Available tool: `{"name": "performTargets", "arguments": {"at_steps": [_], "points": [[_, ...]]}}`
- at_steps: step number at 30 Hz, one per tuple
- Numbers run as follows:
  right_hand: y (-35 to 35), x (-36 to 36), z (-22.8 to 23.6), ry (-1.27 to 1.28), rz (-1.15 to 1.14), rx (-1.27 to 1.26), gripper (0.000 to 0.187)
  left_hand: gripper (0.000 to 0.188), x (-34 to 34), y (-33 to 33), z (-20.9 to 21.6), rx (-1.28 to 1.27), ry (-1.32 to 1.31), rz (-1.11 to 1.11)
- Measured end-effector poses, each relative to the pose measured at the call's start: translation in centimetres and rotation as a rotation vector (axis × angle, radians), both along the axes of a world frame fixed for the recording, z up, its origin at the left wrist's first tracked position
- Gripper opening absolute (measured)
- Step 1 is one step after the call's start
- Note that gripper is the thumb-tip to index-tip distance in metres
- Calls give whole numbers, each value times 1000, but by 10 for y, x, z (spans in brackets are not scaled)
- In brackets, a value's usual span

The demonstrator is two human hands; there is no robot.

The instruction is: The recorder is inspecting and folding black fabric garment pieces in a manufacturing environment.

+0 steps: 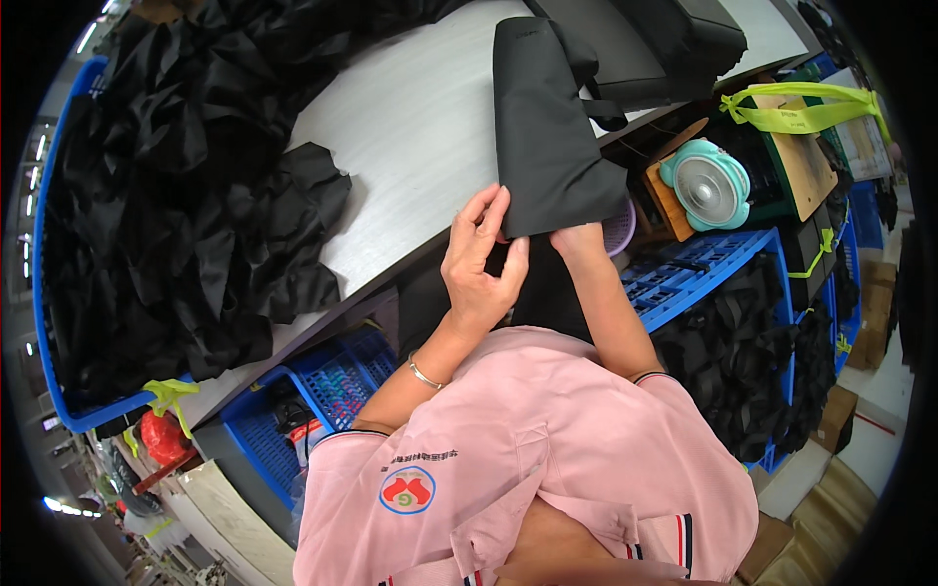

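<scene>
A folded piece of smooth black fabric [549,127], long and pouch-like, reaches from the table's front edge out over the grey tabletop. At its lower left corner my left hand [477,269] holds the edge, fingertips at the side and thumb at the bottom edge. My right hand [578,238] goes under or into the lower right end of the fabric, so its fingers are hidden. A black strap [608,115] lies at the right side of the piece.
A blue crate [51,264] heaped with black fabric pieces [186,176] stands left on the grey table [410,117]. More black pieces [664,49] lie at the back right. Right are a small turquoise fan [705,186], a purple basket [619,230] and blue crates [713,269]. Another blue basket [337,376] sits below the table.
</scene>
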State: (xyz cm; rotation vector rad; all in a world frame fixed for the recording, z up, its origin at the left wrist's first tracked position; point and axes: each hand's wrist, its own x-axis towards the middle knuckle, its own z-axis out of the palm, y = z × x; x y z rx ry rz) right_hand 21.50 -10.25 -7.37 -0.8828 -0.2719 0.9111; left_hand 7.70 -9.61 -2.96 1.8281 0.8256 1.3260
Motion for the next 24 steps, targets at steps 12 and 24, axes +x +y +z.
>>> {"name": "performTargets", "arguments": {"at_steps": [12,24], "points": [[16,5,20,-1140,632,-368,23,37,-10,9,-67,-864,-384,73],[19,-38,14,-1535,586,-612,34,19,7,7,-84,-1277,-511,-206]]}}
